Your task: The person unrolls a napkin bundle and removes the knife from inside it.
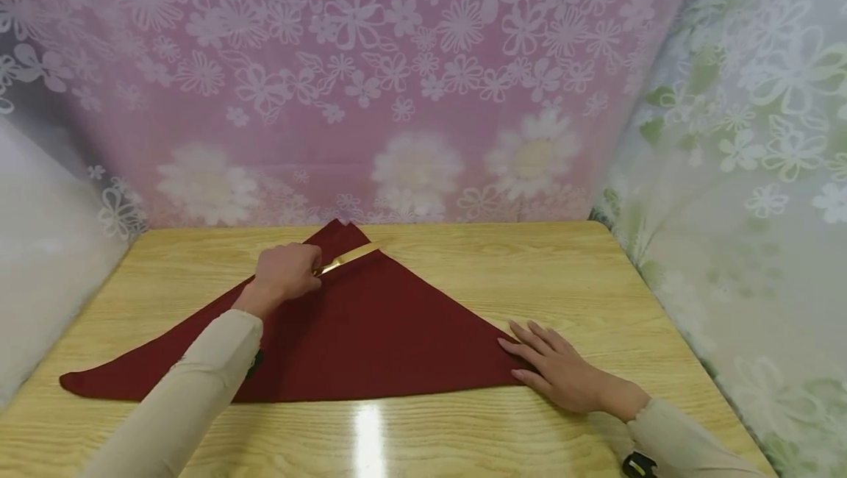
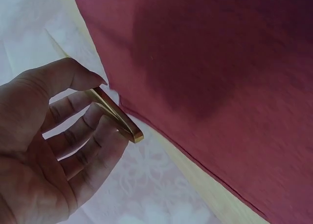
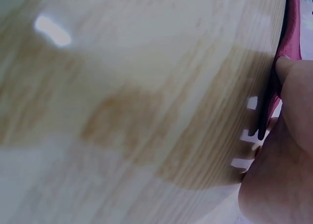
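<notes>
A dark red cloth napkin (image 1: 377,331), folded into a wide triangle, lies on the wooden table with its peak near the back edge. My left hand (image 1: 287,272) is over the upper left side of the cloth and grips a gold table knife (image 1: 354,254) by its handle. The blade slants across the peak, its tip just past the right slope. In the left wrist view, thumb and fingers hold the handle (image 2: 120,116), whose end sticks out. My right hand (image 1: 559,371) rests with its fingers spread and extended on the cloth's right corner, covering that corner.
The light wooden table (image 1: 529,265) shows bare surface behind, right of and in front of the cloth. A pink flowered curtain (image 1: 317,81) hangs along the back edge. Pale flowered sheets stand at the left and right sides (image 1: 748,191).
</notes>
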`<state>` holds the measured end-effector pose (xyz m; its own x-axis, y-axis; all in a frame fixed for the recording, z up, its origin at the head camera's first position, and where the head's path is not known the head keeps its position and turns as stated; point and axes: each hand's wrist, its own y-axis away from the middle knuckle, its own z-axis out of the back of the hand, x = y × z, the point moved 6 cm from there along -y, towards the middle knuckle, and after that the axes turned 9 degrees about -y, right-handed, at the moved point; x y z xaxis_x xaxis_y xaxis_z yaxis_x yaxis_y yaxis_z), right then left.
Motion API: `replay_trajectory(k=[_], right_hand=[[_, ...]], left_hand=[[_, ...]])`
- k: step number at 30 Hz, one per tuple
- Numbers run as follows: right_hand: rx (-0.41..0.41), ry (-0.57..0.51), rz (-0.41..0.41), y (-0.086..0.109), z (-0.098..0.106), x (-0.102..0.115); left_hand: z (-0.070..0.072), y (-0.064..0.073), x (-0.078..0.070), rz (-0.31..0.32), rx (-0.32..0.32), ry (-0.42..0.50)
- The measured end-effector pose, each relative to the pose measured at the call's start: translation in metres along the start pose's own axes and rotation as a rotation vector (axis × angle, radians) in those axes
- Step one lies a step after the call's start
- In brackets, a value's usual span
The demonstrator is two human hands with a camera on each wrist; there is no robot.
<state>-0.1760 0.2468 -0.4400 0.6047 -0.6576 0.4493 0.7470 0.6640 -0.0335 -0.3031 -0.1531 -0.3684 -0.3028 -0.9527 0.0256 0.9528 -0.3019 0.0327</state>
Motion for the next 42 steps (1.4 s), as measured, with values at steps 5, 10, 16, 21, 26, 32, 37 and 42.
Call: replay_trajectory(k=[5,10,16,21,26,32,37,42], right_hand=[[0.002,0.016,0.006,0.002,-0.001,-0.002],[-0.009,0.024,0.015,0.002,-0.002,-0.004],[-0.007,0.018,0.009,0.003,0.0,-0.004],[-0.007,0.025,0.009,0.002,-0.001,-0.004],[0.003,0.015,0.007,0.002,-0.002,-0.005],[0.013,0.006,0.007,0.002,-0.003,-0.006],[0.019,-0.017,-0.01,0.003,-0.003,-0.007],[0.01,-0.003,-0.004,0.003,-0.003,-0.006]], left_hand=[[-0.004,-0.016,-0.019,-0.022,-0.018,0.004],[-0.003,-0.028,-0.035,-0.033,-0.033,0.027],[-0.003,-0.047,-0.056,-0.039,-0.013,0.012],[-0.009,-0.064,-0.073,-0.061,0.0,0.002],[-0.012,-0.076,-0.089,-0.075,0.004,-0.016],[-0.017,-0.086,-0.113,-0.095,0.005,-0.005],[-0.02,-0.094,-0.133,-0.115,-0.002,-0.015],[-0.021,-0.101,-0.148,-0.136,-0.013,-0.02]])
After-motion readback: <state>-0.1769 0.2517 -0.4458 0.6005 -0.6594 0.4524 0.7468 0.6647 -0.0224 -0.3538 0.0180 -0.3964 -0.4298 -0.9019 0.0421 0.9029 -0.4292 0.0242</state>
